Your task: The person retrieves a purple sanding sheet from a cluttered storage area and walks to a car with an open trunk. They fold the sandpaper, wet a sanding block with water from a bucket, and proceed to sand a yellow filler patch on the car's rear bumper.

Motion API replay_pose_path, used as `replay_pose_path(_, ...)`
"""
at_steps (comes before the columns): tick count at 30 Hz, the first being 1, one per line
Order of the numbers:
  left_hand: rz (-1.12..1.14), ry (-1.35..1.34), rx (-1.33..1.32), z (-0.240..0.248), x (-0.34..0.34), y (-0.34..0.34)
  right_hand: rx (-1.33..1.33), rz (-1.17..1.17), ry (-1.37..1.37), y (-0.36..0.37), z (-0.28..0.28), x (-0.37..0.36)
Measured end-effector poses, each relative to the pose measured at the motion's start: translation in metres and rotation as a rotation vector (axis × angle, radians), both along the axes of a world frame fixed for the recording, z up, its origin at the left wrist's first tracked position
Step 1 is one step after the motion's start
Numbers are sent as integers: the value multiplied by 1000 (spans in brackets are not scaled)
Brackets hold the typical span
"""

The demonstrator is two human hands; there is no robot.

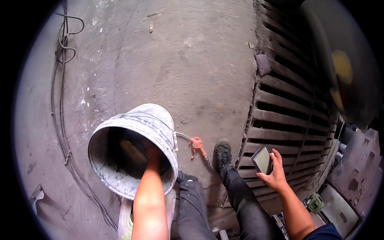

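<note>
My left arm reaches into a scuffed white-grey bucket (158,116), which lies tilted with its mouth toward me. My left hand (153,154) is in the dark interior, and its fingers cannot be made out. Beside it inside the bucket is a dim tan patch (133,151); I cannot tell what it is. Out to the right, my right hand (275,170) grips a flat rectangular block (262,161) with a pale greenish face and a dark edge, thumb below and fingers along its side. The block is held above the slotted floor grating, apart from the bucket.
An orange air blow gun (197,146) on a hose lies between the bucket and my shoe (223,154). Slotted grating (284,96) runs along the right, with a purplish-grey piece (263,64) at its edge. Cables (60,112) run along the left. A large dark rounded object (344,52) stands at upper right.
</note>
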State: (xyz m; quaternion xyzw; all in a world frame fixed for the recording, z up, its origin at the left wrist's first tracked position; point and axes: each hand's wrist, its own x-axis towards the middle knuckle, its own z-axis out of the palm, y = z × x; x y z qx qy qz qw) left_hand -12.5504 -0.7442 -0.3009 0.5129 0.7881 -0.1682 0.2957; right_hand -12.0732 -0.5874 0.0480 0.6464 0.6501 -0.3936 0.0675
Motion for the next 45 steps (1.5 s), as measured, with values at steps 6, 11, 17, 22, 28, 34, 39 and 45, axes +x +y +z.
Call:
replay_pose_path(6,23,14,-17,10,-13,-8,4,-24,12,-7,-5,5)
replay_pose_path(11,8,6,-14,12,-15,1,40,-40,-14,-14,-7,7)
replay_pose_path(17,17,14,-8,13,-15,-5,46,-36,-27,-16,-10,13)
replay_pose_path(22,7,16,3,10,-18,2,24,-63,-27,-19,-13,15)
replay_pose_path(28,6,21,-4,5,-19,-1,22,-41,-29,-22,-15,16)
replay_pose_path(34,7,20,2,3,-20,2,46,-14,-30,-23,-18,17)
replay_pose_path(39,9,10,9,2,-18,6,27,-34,-33,-21,-17,13)
replay_pose_path(45,9,11,15,1,-14,10,24,-27,-47,-19,-15,8)
